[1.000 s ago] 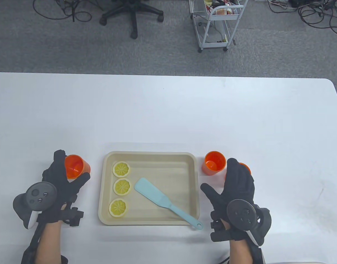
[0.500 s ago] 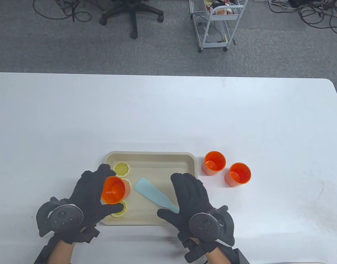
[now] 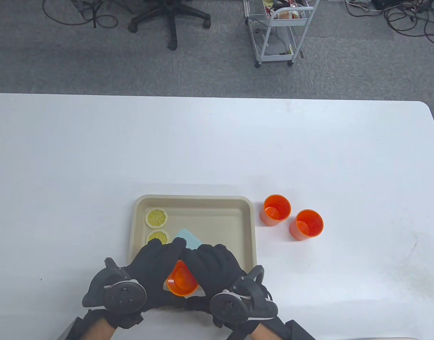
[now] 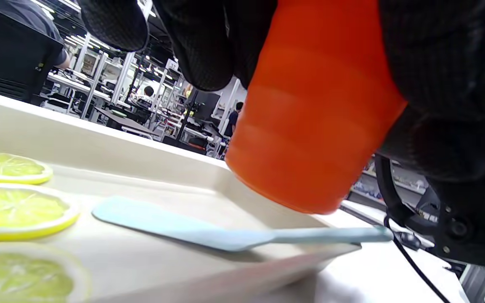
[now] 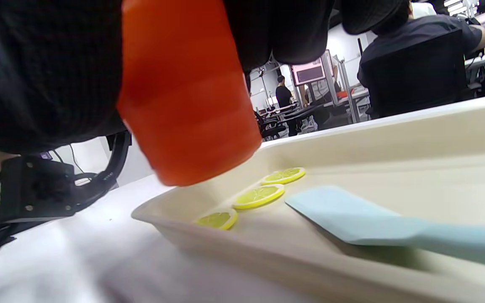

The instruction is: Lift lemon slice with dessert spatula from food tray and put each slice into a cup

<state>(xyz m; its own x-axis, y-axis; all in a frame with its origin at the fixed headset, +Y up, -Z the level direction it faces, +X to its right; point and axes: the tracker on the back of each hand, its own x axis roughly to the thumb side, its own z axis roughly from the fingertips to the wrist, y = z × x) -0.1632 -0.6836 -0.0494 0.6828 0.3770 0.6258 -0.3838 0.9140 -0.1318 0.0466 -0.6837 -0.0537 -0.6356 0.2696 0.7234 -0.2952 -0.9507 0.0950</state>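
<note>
Both gloved hands meet over the near edge of the beige food tray [image 3: 248,226]. My left hand [image 3: 156,260] and my right hand [image 3: 214,262] each curl round one orange cup [image 3: 181,281], held off the tray and tilted, as the left wrist view shows on the cup [image 4: 314,105]. The light-blue dessert spatula [image 3: 188,238] lies in the tray, its handle hidden under my right hand. Two lemon slices [image 3: 156,217] [image 3: 156,236] show at the tray's left. My left hand hides the third slice, which the right wrist view shows [image 5: 218,219].
Two more orange cups [image 3: 277,209] [image 3: 306,224] stand upright on the white table just right of the tray. Beyond the table's far edge are an office chair [image 3: 170,16] and a wire cart [image 3: 279,32] on the floor.
My left hand carried the cup from the tray's left to over its near edge. My right hand swung left from the two cups and closed on the same cup.
</note>
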